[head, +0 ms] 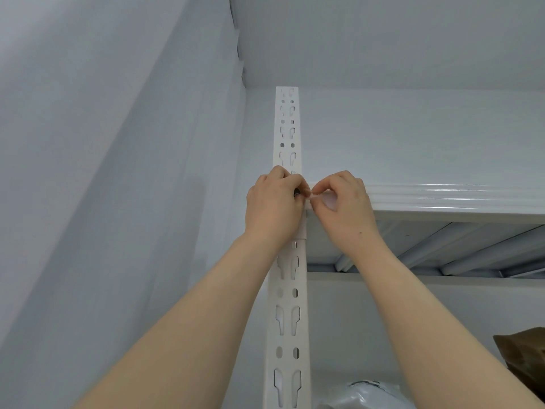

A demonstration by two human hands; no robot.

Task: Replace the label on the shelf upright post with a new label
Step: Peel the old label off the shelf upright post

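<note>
A white slotted upright post (287, 314) of a metal shelf rises through the middle of the view. Both hands are raised in front of it at the level of the top shelf. My left hand (272, 206) has curled fingers and holds something small and dark at its fingertips. My right hand (342, 205) pinches a small pale label (313, 197) between thumb and fingers, right beside the left fingertips. The part of the post behind the hands is hidden, so any label stuck there cannot be seen.
The white top shelf (442, 199) runs right from the post, with grey braces under it. A brown paper bag (528, 358) sits at the lower right. A grey plastic bag (365, 394) lies at the bottom. White walls stand left and behind.
</note>
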